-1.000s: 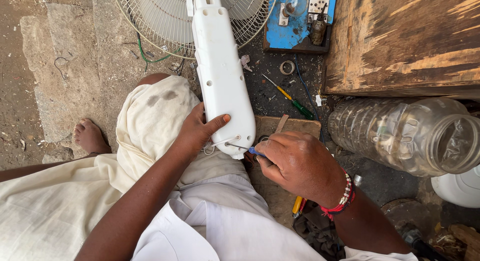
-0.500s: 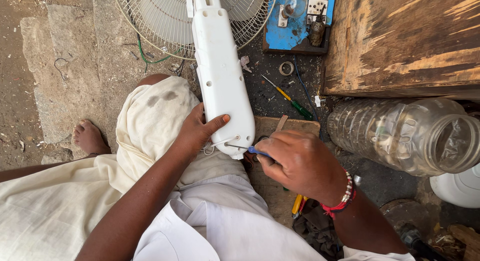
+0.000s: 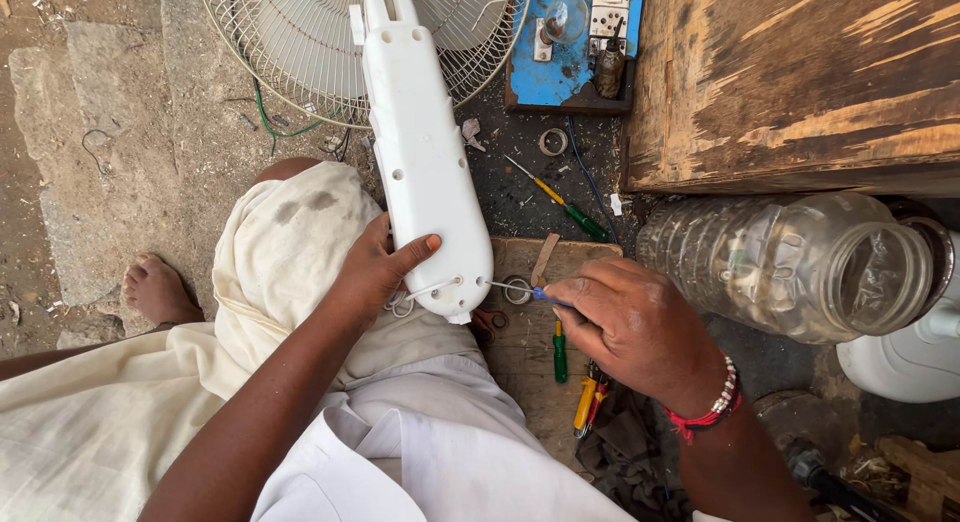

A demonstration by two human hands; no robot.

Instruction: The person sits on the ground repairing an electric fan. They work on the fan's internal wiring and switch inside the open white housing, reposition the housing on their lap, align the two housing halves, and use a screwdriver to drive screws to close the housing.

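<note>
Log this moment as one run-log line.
left hand: steadies white fan housing on lap | right hand: holds blue-handled screwdriver, tip at housing's lower end | nearby: clear plastic jar, wooden board

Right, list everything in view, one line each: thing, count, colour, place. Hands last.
fan housing: one, white, centre, resting on the knee
fan grille: one, pale wire, top
screwdriver: one, blue handle, tip at the housing's lower end
loose screwdrivers: at least two, green and yellow, on the ground and board
switchboard: one, blue, top
wooden box: one, brown, top right
plastic jar: one, clear, lying at right
wooden board: one, under the tools
left hand: grips the housing
right hand: holds the blue screwdriver
</note>
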